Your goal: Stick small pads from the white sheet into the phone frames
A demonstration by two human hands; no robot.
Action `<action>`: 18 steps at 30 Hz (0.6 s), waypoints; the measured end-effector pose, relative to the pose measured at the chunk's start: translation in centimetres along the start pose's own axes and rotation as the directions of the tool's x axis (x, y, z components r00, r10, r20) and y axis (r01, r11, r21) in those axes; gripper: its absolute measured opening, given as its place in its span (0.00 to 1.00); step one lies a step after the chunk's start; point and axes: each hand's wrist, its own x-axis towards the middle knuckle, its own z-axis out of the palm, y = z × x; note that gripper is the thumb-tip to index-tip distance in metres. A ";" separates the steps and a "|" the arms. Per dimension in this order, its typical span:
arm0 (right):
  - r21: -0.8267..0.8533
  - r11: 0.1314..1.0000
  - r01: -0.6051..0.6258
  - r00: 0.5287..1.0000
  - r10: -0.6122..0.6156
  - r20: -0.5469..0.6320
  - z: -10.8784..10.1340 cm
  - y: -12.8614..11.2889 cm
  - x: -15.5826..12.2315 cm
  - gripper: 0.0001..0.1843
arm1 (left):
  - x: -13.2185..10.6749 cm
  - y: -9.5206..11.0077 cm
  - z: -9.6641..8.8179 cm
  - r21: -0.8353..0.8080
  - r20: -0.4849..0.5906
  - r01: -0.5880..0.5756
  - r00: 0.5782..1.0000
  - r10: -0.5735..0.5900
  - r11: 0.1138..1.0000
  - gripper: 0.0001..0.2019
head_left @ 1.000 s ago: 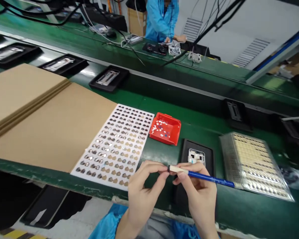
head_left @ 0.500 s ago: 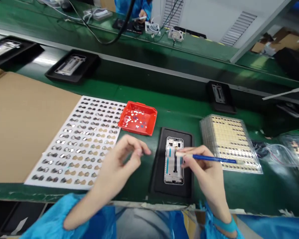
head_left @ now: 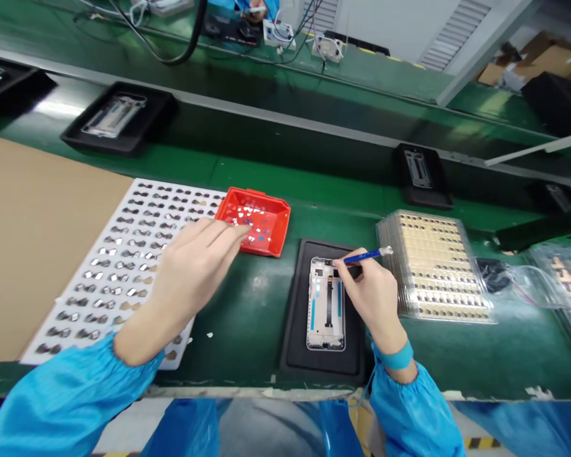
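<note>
My left hand point(head_left: 195, 257) reaches over the near left side of a red tray point(head_left: 280, 225) holding small white and blue scraps. Its fingers lie close together; the thumb and anything pinched under the fingertips are hidden. My right hand point(head_left: 374, 295) is closed around a blue pen-like tool point(head_left: 361, 256) with a whitish rear end. The fingers holding it meet the upper right edge of a phone frame point(head_left: 320, 311), hiding the tool's front tip. This silver frame has blue strips and a dark flex cable and lies in a black foam holder point(head_left: 297, 317).
A white sheet with rows of small dark pieces point(head_left: 109, 266) lies left, beside brown cardboard point(head_left: 38, 241). Stacked clear trays point(head_left: 442, 266) stand right. More black holders with frames point(head_left: 118, 120) point(head_left: 421, 178) sit further back. A person's hand point(head_left: 255, 9) shows across the bench.
My left hand has moved left and up to the red tray, its fingers drawn together. My right hand has shifted to the frame's top edge, with the blue tool turned. The view has shifted slightly.
</note>
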 end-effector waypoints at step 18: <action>-0.138 0.908 0.395 0.916 -0.400 -0.008 0.2 1.4 -0.9 0.14 | 0.6 4.4 -0.8 -0.196 0.037 -0.028 0.999 0.036 0.980 0.12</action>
